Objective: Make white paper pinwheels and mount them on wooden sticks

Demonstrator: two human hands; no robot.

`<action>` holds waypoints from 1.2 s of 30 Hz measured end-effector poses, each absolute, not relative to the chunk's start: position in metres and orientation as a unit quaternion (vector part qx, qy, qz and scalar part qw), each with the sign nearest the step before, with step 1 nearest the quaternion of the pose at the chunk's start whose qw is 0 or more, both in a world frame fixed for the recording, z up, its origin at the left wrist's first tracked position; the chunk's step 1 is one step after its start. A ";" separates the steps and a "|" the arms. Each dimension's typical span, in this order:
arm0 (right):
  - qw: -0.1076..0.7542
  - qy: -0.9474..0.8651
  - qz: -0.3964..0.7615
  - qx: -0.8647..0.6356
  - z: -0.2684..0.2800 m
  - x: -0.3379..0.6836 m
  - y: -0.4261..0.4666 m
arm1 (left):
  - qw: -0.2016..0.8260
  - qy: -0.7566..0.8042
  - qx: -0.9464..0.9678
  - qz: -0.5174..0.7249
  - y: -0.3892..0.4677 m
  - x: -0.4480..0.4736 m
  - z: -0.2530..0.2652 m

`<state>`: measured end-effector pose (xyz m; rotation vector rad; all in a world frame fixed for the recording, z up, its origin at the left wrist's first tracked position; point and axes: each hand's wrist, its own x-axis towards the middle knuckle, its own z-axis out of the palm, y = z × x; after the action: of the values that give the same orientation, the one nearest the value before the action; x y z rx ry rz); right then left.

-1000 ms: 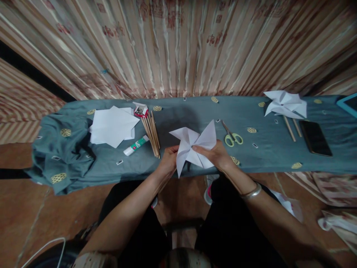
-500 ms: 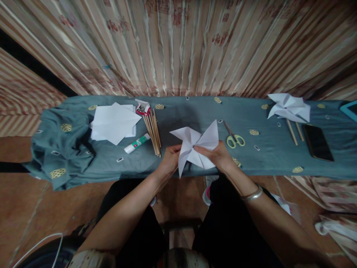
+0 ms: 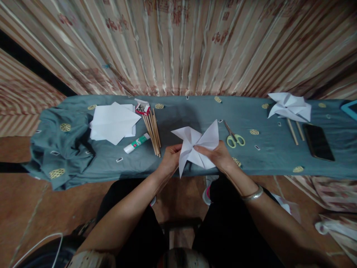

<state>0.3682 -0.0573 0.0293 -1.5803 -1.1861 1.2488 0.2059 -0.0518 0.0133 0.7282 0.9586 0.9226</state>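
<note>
A white paper pinwheel (image 3: pixel 203 149) is held between both hands over the table's near edge. My left hand (image 3: pixel 170 160) grips it from the left, with the fingertips hidden behind the paper. My right hand (image 3: pixel 219 156) closes on it from the right, the thumb pressing at the centre where the folded tips meet. Left of my hands lie several thin wooden sticks (image 3: pixel 152 132) and a glue stick (image 3: pixel 136 143). Just beyond my right hand rest scissors (image 3: pixel 235 140) with light green handles.
Stacked white paper (image 3: pixel 113 123) lies at the left, beside a small red open box (image 3: pixel 143 108) of metal pins. To the right are finished-looking pinwheels (image 3: pixel 290 107) on two sticks, a black phone (image 3: pixel 318 142) and a blue-edged device (image 3: pixel 350 109). Grey-green cloth (image 3: pixel 206 108) covers the table.
Almost nothing differs. The pinwheel has shifted very slightly, while both hands keep the same hold on it.
</note>
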 end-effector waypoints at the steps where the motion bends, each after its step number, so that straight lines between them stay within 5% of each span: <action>1: 0.393 -0.467 0.491 -0.622 0.029 0.369 -0.057 | 0.723 0.434 0.335 0.420 -0.052 0.206 0.013; 36: 0.465 -0.370 0.567 -0.571 0.015 0.363 -0.050 | 0.687 0.444 0.407 0.405 -0.047 0.202 0.001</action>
<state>0.3630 -0.0498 0.0145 -1.4028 -0.9081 1.3914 0.2024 -0.0466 0.0011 0.9118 0.9941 0.9073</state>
